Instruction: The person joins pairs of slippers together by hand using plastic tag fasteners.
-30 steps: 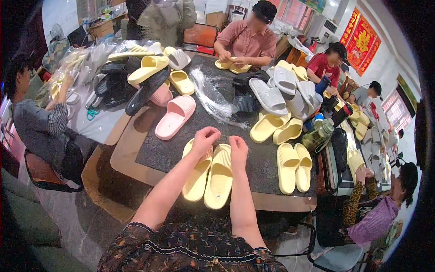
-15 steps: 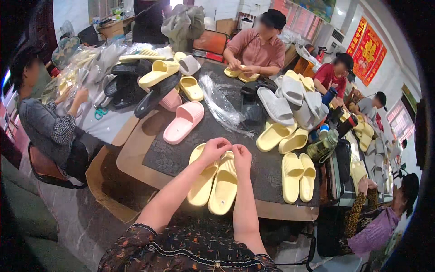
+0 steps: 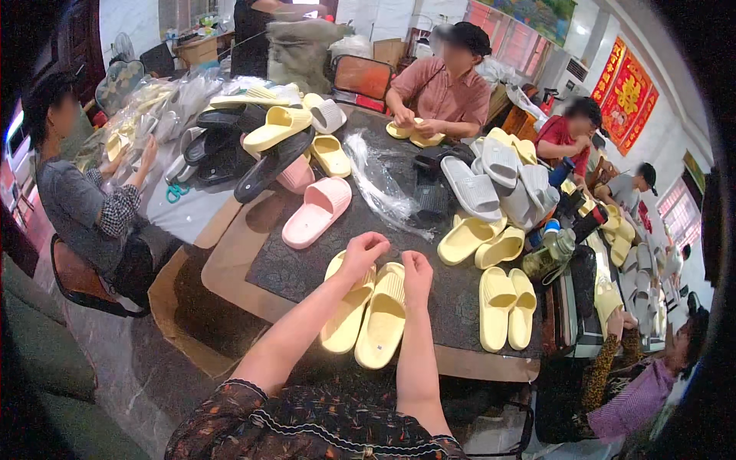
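Head view: left hand (image 3: 362, 253) and right hand (image 3: 415, 270) sit at the toe ends of a yellow slipper pair (image 3: 366, 314) lying side by side near the front edge of the dark table (image 3: 307, 264). Fingers of both hands are curled in, apparently pinching something small at the straps; what they grip I cannot tell. Risk: the pair lies close to the edge, so a tug could slide it off. The pink slipper (image 3: 317, 212) and plastic bag (image 3: 379, 192) are well apart. Fingertips are hidden; faces are blurred; the right rim is dark.
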The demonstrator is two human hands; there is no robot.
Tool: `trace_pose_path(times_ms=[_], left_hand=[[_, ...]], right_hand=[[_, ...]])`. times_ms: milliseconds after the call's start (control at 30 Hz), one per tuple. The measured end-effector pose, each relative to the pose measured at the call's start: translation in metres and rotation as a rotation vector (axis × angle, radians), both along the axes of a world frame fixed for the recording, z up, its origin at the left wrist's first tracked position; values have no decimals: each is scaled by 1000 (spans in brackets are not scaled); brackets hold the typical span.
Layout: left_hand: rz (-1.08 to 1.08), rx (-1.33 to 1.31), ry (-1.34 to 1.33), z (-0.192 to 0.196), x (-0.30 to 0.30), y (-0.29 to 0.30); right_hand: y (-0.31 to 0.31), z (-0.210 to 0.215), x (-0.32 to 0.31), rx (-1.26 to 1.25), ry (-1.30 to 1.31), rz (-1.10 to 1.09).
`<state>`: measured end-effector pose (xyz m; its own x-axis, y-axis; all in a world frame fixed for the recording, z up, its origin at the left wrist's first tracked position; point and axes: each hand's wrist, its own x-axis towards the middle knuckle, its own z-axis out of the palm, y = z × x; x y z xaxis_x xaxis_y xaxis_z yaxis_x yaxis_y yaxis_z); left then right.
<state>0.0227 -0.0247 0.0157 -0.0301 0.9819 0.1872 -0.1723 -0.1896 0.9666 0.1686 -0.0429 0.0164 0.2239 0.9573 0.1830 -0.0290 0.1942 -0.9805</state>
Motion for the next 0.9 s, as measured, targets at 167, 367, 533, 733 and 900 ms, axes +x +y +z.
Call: trace_pose_path(times_ms=[167,367,533,733,900], left_hand=[[-78,24,227,-3,3,-1],[37,8,15,-6,-2,2],[-45,30,186,-3,3,-1],[-46,82,124,5,2,-2],[-29,7,41,2,3,-4]], right_hand=[[4,-6,3,-37,-68,107],[3,-6,0,10,22,50],[4,-9,3,-13,51,3],[6,-12,6,-38,-6,46],[5,-11,5,5,69,11]])
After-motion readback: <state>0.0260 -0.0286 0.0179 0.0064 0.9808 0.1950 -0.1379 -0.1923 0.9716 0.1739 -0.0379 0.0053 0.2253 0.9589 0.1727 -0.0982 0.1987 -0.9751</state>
